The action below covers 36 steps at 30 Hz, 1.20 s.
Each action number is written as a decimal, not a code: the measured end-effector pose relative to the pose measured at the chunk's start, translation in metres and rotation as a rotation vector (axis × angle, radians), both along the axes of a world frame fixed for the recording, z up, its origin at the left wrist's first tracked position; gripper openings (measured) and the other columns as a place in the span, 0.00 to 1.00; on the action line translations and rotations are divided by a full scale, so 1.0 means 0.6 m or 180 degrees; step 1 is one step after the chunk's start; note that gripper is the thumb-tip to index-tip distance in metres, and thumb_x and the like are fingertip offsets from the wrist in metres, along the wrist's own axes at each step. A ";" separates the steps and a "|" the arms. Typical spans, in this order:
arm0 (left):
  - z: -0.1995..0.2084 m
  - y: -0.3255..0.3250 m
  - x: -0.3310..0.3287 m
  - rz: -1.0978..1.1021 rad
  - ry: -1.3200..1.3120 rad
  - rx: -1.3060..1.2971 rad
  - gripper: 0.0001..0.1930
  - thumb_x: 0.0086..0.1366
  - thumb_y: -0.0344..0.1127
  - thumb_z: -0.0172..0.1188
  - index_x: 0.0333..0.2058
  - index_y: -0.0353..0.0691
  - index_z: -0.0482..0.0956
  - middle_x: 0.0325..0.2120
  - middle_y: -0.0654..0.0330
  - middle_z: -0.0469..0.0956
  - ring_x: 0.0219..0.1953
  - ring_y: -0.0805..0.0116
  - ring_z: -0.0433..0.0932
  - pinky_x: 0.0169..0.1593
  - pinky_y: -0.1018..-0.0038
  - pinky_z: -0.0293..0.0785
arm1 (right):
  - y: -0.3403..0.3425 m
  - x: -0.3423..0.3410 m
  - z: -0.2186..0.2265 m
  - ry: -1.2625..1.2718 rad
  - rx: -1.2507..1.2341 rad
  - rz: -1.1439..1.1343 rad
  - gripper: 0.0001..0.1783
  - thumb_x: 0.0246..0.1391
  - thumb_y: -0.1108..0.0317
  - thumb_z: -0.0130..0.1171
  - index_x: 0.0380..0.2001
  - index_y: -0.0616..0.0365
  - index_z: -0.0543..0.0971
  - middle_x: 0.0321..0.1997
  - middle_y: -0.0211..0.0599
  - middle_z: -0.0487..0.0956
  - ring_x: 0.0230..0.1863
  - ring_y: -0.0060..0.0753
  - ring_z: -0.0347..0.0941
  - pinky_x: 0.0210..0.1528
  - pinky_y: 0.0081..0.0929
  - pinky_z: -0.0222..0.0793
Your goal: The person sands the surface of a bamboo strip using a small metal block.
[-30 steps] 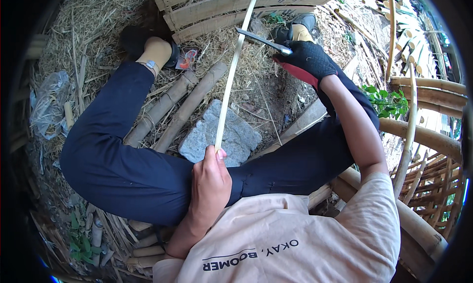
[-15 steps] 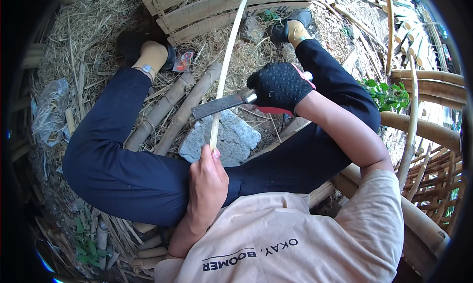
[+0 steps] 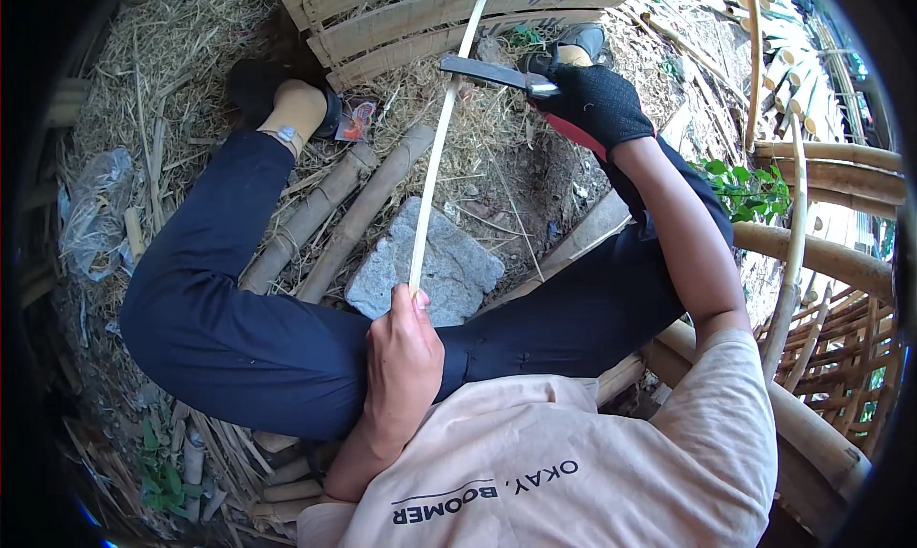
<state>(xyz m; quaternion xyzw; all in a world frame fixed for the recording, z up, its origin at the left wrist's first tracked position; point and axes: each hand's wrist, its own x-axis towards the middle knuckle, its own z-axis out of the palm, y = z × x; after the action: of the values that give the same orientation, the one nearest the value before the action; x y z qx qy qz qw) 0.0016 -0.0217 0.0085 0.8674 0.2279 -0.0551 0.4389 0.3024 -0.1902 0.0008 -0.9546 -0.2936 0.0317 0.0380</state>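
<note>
A long, pale, narrow strip (image 3: 436,166) runs away from the person's lap, its near end above a rough grey stone (image 3: 430,252) between the legs and its far part crossing in front of a slatted wooden crate (image 3: 406,47). The bare left hand (image 3: 406,343) is closed round the near end, thumb and fingers pinched together on it. Farther along, the blade of a knife (image 3: 489,73) lies across the strip, its tip reaching just past the left edge — whether the blade touches it I cannot tell. The right hand (image 3: 592,109), in a black and red glove, is curled shut round the knife's handle, near the right foot. Left of the stone, two bamboo poles (image 3: 368,214) lie side by side on straw-strewn ground (image 3: 201,71), with a small red packet (image 3: 355,120) near their far ends. A clear plastic bag (image 3: 98,214) lies farther left, beyond the dark trousers (image 3: 229,328). On the right are a leafy green plant (image 3: 747,193), a woven bamboo basket (image 3: 850,367) and — farther off — a pile of cut bamboo (image 3: 793,80).
</note>
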 end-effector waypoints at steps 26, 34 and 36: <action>0.032 0.064 0.088 0.1137 0.0652 -0.3592 0.15 0.79 0.45 0.41 0.44 0.40 0.70 0.20 0.71 0.60 0.15 0.86 0.53 0.15 0.86 0.50 | -0.005 -0.082 0.098 0.0529 0.0599 0.0904 0.17 0.53 0.53 0.66 0.43 0.48 0.82 0.31 0.44 0.83 0.37 0.49 0.82 0.39 0.42 0.77; 0.012 0.077 0.107 0.1096 0.0290 -0.3688 0.16 0.78 0.41 0.42 0.51 0.36 0.71 0.25 0.68 0.66 0.23 0.82 0.64 0.21 0.85 0.61 | 0.002 -0.092 0.071 0.1083 0.0888 0.0421 0.22 0.53 0.52 0.69 0.48 0.50 0.82 0.33 0.45 0.83 0.36 0.46 0.82 0.39 0.37 0.76; 0.016 0.056 0.088 0.1087 0.0287 -0.3281 0.16 0.78 0.41 0.43 0.53 0.35 0.70 0.27 0.67 0.68 0.25 0.81 0.68 0.23 0.84 0.65 | -0.010 -0.092 0.064 0.1110 0.0831 0.0410 0.23 0.53 0.53 0.70 0.49 0.52 0.81 0.33 0.46 0.83 0.35 0.45 0.81 0.39 0.35 0.75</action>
<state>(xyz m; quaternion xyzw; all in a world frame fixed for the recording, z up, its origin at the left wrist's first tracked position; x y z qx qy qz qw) 0.0546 0.0119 0.0180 0.4873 0.3276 -0.1248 0.7998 0.2470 -0.1961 0.0394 -0.9010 -0.3446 0.1603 0.2093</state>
